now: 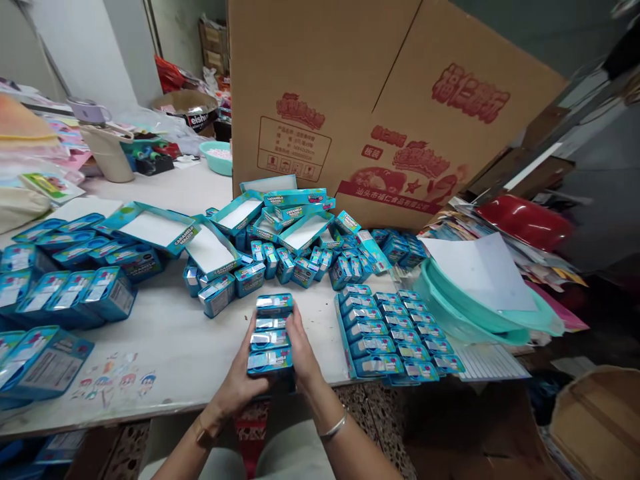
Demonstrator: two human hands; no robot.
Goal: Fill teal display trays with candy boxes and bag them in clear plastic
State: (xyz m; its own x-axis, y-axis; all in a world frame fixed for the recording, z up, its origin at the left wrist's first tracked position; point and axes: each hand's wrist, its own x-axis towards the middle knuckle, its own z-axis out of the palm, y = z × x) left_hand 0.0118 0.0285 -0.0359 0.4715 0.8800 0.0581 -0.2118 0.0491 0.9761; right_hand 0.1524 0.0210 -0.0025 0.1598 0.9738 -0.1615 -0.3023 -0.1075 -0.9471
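Several small blue candy boxes (270, 340) stand in a row between my two hands, near the table's front edge. My left hand (239, 373) presses on the left side of the row, its fingers partly hidden behind the boxes. Against the right side lies my right hand (303, 350), fingers stretched along the boxes. To the right, a display tray (344, 333) holds rows of the same blue boxes. Beyond my hands lies a heap of loose blue boxes (285, 265) with open, white-bottomed blue trays (210, 248) on top.
A big cardboard carton (350, 87) rises at the back of the table. More blue packs (107, 293) fill the left side. Turquoise basins (470, 307) with white paper (483, 270) on top stand right. A beige cup (110, 153) sits back left.
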